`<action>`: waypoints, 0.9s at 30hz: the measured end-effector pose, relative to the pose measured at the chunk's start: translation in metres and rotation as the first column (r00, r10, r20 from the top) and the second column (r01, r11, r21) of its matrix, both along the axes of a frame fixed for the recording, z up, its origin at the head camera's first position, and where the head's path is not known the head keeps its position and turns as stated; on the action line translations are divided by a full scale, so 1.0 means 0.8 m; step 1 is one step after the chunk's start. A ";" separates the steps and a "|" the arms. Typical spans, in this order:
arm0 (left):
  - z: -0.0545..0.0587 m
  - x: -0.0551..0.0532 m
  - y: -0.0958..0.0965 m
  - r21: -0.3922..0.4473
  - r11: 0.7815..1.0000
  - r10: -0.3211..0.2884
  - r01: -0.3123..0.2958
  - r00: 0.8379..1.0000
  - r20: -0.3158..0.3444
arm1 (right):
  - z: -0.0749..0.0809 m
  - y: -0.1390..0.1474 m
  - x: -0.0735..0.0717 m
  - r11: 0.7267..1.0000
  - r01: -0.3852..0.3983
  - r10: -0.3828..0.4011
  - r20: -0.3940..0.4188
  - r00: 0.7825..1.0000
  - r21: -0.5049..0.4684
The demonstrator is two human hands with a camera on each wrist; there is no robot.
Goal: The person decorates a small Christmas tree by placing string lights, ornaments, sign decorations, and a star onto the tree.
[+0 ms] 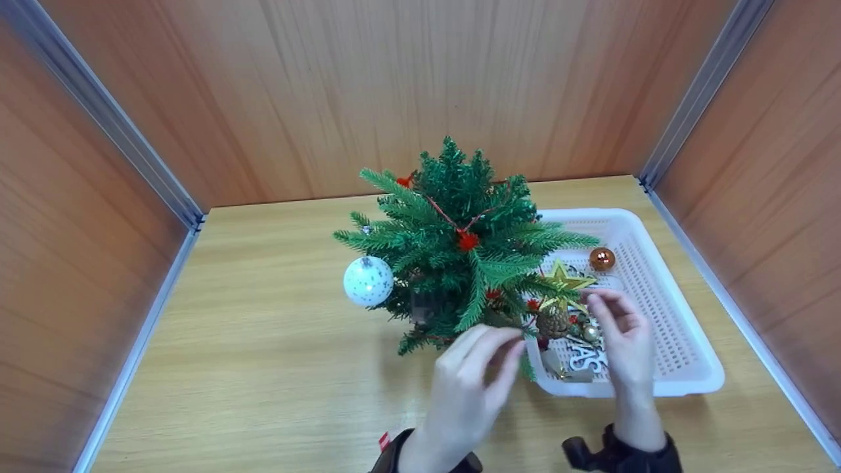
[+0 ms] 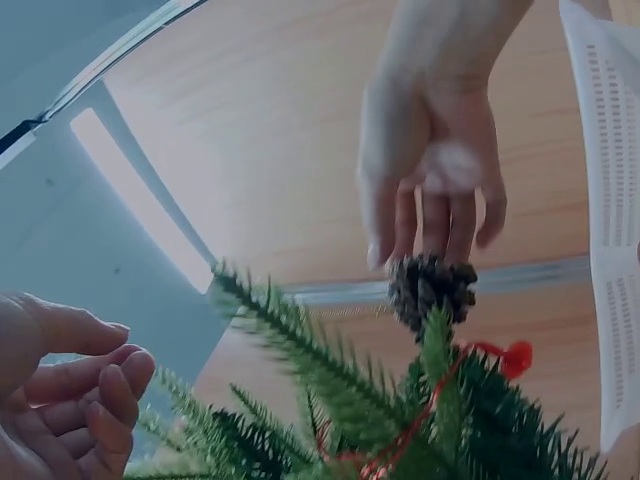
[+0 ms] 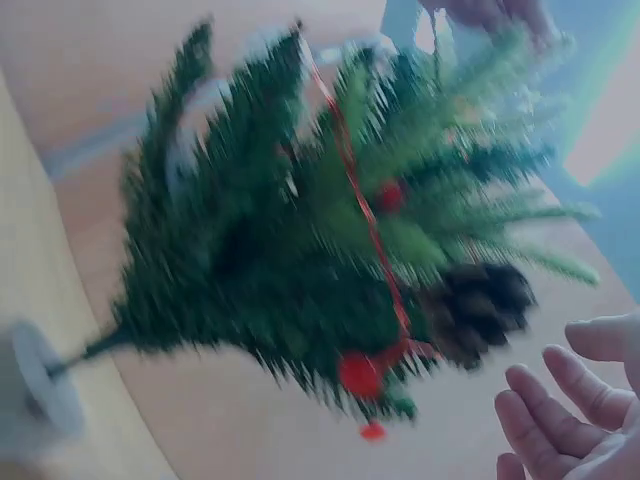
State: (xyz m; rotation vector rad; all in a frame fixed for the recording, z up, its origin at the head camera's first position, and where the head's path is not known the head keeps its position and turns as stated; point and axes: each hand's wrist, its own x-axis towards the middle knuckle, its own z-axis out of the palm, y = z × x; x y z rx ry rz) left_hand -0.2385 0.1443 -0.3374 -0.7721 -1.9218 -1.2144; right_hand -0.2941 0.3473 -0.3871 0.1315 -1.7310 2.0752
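A small green Christmas tree [image 1: 460,263] stands between the hands and the back wall. A brown pine cone [image 3: 480,312] hangs on its right side, beside a red garland [image 3: 345,150] with small pom-poms. My right hand [image 1: 627,335] is just right of the cone, fingers loosely bent and apart from it in the right wrist view. At the front branches is my left hand [image 1: 470,381]; its fingers are loosely curled with thumb and forefinger close together, and nothing shows between them in the left wrist view [image 2: 75,390]. A white speckled ball [image 1: 368,281] hangs at the tree's left.
Right of the tree, partly behind its branches, lies a white plastic basket [image 1: 683,315]. It holds a gold star [image 1: 566,284], a copper ball [image 1: 602,259], white letters [image 1: 585,358] and other small ornaments. Wooden panels [image 1: 420,85] with metal edges enclose the table [image 1: 263,328].
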 end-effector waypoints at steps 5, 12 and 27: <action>-0.009 -0.002 -0.017 0.092 0.994 0.070 -0.057 0.988 -0.139 | -0.001 0.030 -0.018 0.994 0.046 -0.055 0.084 0.995 0.104; -0.022 -0.008 -0.024 0.120 0.977 0.194 -0.177 0.970 -0.146 | -0.024 0.058 -0.057 0.692 -0.071 -0.069 0.163 0.984 0.718; -0.032 -0.013 -0.034 0.102 0.953 0.294 -0.284 0.950 -0.100 | -0.090 0.078 -0.096 0.094 -0.555 -0.213 0.561 0.800 0.827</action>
